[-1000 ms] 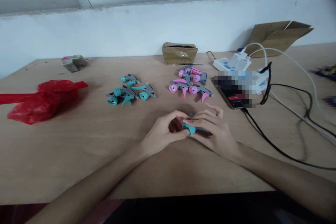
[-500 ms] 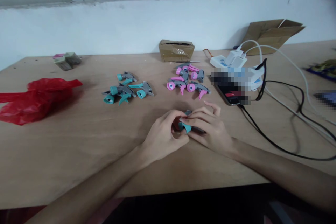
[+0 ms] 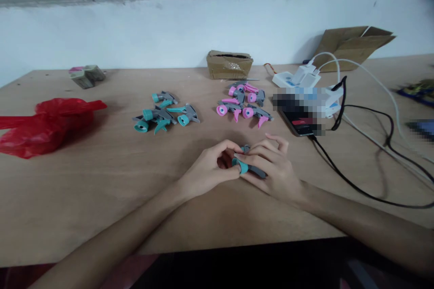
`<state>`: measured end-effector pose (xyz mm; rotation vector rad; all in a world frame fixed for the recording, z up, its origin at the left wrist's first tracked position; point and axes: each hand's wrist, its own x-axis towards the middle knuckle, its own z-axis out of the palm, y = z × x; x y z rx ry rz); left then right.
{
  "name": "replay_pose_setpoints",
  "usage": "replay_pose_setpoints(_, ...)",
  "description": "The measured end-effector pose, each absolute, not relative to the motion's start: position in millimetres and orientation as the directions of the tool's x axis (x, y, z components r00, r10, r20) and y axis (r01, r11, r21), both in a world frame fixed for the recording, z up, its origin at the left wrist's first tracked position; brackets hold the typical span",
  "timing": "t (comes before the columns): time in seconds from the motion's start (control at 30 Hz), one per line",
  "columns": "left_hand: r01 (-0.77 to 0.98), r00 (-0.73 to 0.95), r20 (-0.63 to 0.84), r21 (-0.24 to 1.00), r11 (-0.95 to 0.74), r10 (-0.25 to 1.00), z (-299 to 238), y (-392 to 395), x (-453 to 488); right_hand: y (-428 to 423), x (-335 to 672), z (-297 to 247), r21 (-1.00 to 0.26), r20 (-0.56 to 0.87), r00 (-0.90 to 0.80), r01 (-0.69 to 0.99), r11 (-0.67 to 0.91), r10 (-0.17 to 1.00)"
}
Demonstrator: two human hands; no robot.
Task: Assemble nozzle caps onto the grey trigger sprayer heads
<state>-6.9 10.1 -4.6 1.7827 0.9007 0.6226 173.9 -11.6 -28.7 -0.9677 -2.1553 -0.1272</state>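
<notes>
Both my hands meet at the middle of the wooden table [image 3: 101, 180]. My right hand [image 3: 274, 169] grips a grey spray trigger head with a teal collar [image 3: 244, 167], fingers wrapped over it. My left hand [image 3: 210, 169] pinches at the teal collar end, with something small and reddish tucked in its fingers. Behind them lie a cluster of teal-and-grey trigger heads [image 3: 165, 116] and a cluster of pink-and-grey trigger heads [image 3: 243, 101].
A red plastic bag [image 3: 44, 124] lies at the left. A small cardboard box [image 3: 229, 64] stands at the back, a larger one [image 3: 352, 45] at the back right. A phone [image 3: 298, 119], chargers [image 3: 301, 76] and black and white cables [image 3: 366, 144] fill the right side.
My hands stay together on the trigger head, with only small finger shifts. The view has drifted slightly.
</notes>
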Motion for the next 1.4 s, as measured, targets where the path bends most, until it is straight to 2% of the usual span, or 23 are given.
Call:
replay_pose_setpoints(0.17, 0.380, 0.559, 0.018, 0.883, -0.276, 0.829, -2, 6, -6, -12, 174, -30, -0.183, 0.675, -0.458, 0.655, 0.733, 0.579)
replay_pose_setpoints(0.4, 0.178, 0.636, -0.058, 0.981, -0.072, 0.770, 0, 14, -11, -13, 176, -23, -0.248, 0.688, -0.399, 0.656, 0.713, 0.606)
replay_pose_setpoints(0.57, 0.196, 0.677, -0.111, 0.980, -0.033, 0.727, -2, 16, -13, -15, 178, -25, -0.240, 0.687, -0.426, 0.630, 0.738, 0.588)
replay_pose_setpoints(0.73, 0.203, 0.671, -0.064, 0.974, -0.101, 0.739, -3, 15, -13, -14, 177, -26, -0.240, 0.655, -0.457, 0.629, 0.739, 0.602)
replay_pose_setpoints(0.97, 0.150, 0.719, -0.144, 0.987, 0.050, 0.680, 1, 18, -13, -16, 178, -26, -0.225, 0.672, -0.466, 0.611, 0.759, 0.575)
replay_pose_setpoints(1.23, 0.128, 0.645, -0.114, 0.991, 0.040, 0.756, -3, 14, -8, -11, 179, -24, -0.223, 0.706, -0.422, 0.629, 0.745, 0.568)
replay_pose_setpoints(1.4, 0.044, 0.628, -0.102, 0.994, 0.097, 0.771, -2, 12, -3, -11, 177, -24, -0.221, 0.699, -0.419, 0.644, 0.733, 0.579)
